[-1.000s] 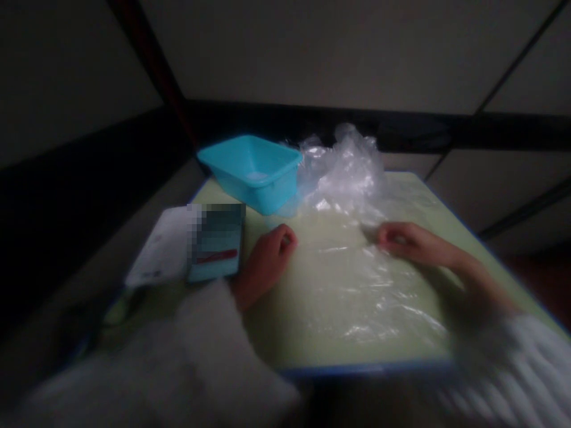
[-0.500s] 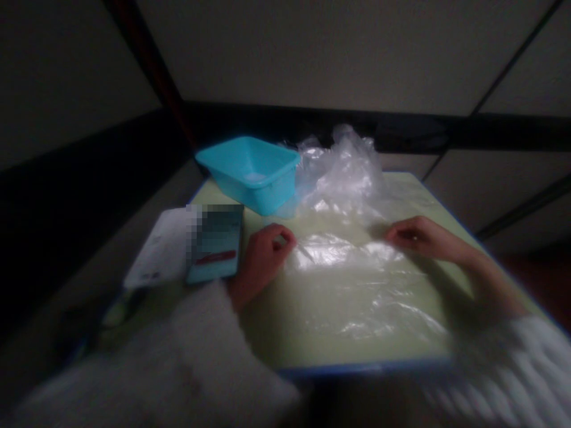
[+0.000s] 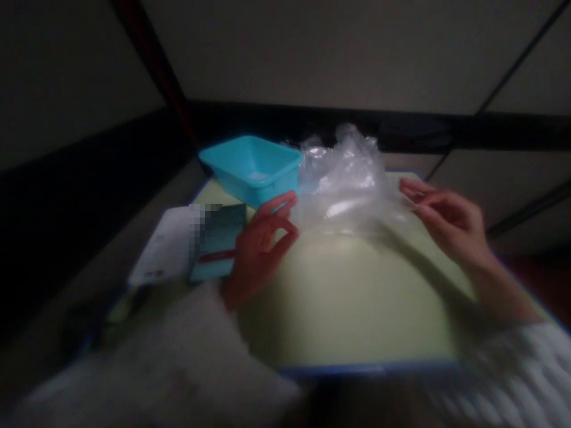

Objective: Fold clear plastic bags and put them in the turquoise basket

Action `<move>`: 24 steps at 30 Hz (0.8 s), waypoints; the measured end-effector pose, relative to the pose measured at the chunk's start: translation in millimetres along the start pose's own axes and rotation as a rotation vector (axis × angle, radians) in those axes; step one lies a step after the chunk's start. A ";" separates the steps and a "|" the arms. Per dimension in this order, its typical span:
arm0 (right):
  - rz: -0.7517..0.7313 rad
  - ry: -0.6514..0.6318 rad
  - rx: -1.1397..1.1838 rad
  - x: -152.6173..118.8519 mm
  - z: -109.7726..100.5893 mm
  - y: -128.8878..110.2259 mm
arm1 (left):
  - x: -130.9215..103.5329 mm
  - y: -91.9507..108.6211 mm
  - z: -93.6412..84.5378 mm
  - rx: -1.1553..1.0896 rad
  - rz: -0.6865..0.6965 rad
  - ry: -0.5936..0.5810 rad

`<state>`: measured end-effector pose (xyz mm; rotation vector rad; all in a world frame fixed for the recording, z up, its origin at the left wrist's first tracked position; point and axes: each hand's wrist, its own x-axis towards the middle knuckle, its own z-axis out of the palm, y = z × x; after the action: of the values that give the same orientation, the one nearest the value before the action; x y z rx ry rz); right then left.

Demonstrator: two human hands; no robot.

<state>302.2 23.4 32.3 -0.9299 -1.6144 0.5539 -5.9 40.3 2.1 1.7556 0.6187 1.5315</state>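
Over the yellow-green tabletop (image 3: 357, 309), the left hand (image 3: 259, 249) and right hand (image 3: 455, 223) are pinching opposite sides of clear plastic film (image 3: 343, 214), apparently spreading it taut; crumpled plastic (image 3: 352, 163) is lying behind.

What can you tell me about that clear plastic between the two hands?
The clear plastic looks like thin, glossy, see-through film with bright reflections and slight creases. It spans from the left hand to the right hand, seemingly pinched by both, above the yellow-green table. Behind it sits a crumpled plastic heap; whether they join, I can't tell.
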 end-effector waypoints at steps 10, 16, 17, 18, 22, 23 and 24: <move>0.021 -0.611 -0.215 -0.5 -21.9 -13.0 | 1.3 10.6 -9.2 0.415 -0.096 -0.265; 0.231 -1.142 -0.076 -4.1 -22.8 -17.6 | 3.3 15.2 -11.6 0.323 -0.155 -0.688; 0.254 -1.195 -0.035 -4.2 -23.8 -20.3 | 4.0 15.9 -13.6 0.281 -0.178 -0.787; 0.269 -1.232 0.006 -4.0 -24.9 -23.0 | 5.0 16.9 -16.0 0.236 -0.213 -0.880; 0.249 -1.187 0.058 -1.4 -26.1 -23.9 | 11.2 22.7 -26.3 0.091 -0.448 -1.154; 0.235 -1.101 0.027 -0.7 -24.3 -21.1 | 12.6 22.8 -27.6 0.081 -0.530 -1.189; 0.229 -0.985 -0.018 -0.1 -21.4 -17.4 | 13.3 21.5 -27.7 0.090 -0.605 -1.183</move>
<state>317.9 10.7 51.0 -0.9090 -2.3834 1.2944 -32.8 42.3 28.2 1.9123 0.4918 -0.0398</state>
